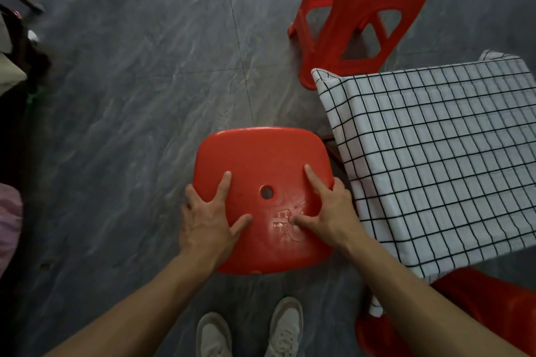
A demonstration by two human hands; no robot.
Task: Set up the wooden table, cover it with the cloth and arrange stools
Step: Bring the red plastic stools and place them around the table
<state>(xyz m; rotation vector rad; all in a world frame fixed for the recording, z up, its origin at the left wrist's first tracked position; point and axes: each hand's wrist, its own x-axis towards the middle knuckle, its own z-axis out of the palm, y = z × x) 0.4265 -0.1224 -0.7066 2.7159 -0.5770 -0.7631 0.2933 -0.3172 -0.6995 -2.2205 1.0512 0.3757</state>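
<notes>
Red plastic stool (pixel 262 165) w/ embossed crest, plus two more red stools: far one (pixel 359 17) w/ torn tan paper label on seat, near one (pixel 478 307) at bottom right. White tablecloth (pixel 441 159) w/ thin black grid check. Dark grey marbled floor tiles (pixel 130 95); off-white sneakers (pixel 249 333); pink fabric (pixel 8 220) at left edge.

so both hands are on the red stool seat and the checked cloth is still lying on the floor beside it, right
Not quite. Both the left hand and the right hand do hold the red stool seat, but the head view shows the checked cloth already spread over the table, not on the floor.
</notes>
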